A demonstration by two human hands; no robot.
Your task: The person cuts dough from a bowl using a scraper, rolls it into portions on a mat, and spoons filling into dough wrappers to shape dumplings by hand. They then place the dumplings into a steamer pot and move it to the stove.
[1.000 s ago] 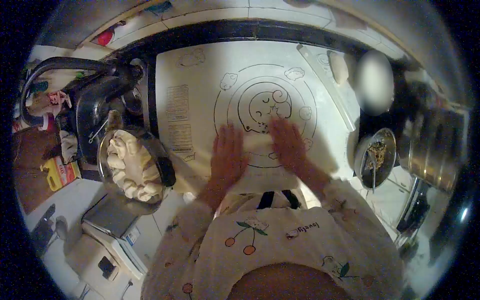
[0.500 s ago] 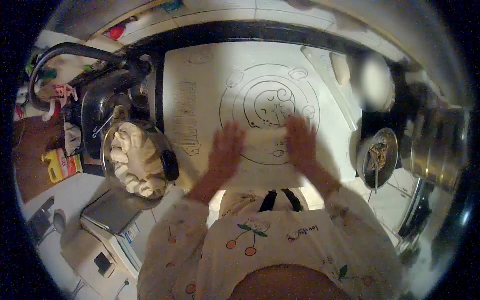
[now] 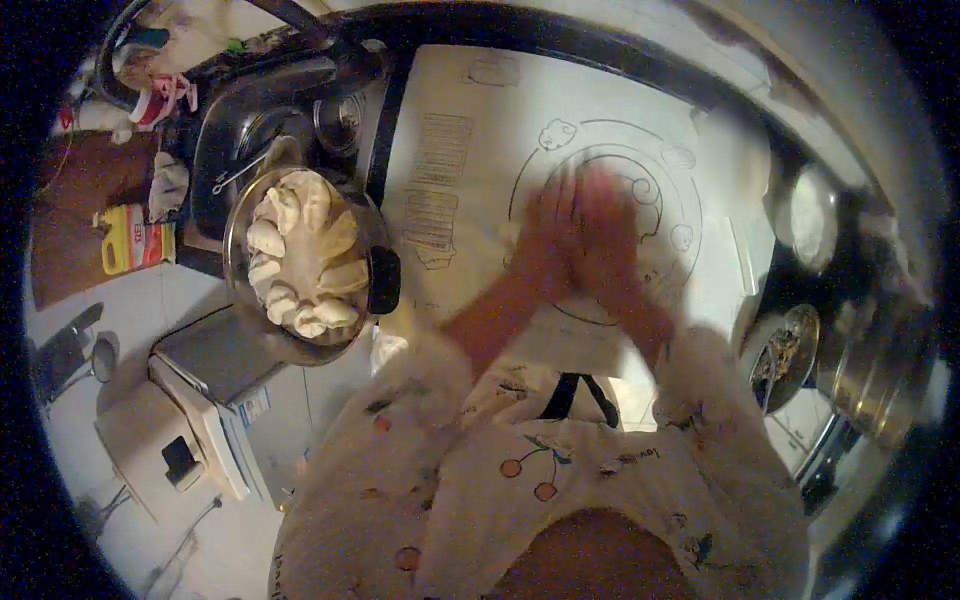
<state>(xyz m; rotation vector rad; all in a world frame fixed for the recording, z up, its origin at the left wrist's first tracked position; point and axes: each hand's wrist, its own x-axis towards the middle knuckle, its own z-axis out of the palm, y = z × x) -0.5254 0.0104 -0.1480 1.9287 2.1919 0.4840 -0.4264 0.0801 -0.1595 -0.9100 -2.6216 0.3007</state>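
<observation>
While the left hand and right hand meet, or nearly so, above the printed pastry mat, too blurred to tell whether they grip anything, work gently over its middle, well away from the dough pieces beyond its left edge.

A white printed mat in the middle, with vessels to either side.
Above it, the bare left hand is just beside the bare right hand. Left of the mat stands a round, black-handled pan, with pale folded dumplings ringed inside; behind the pan lies a black basin-shaped sink, and left of both a yellow handled jug. At right, a round metal bowl holds a brown chopped mix (a round white dish sits behind it).
</observation>
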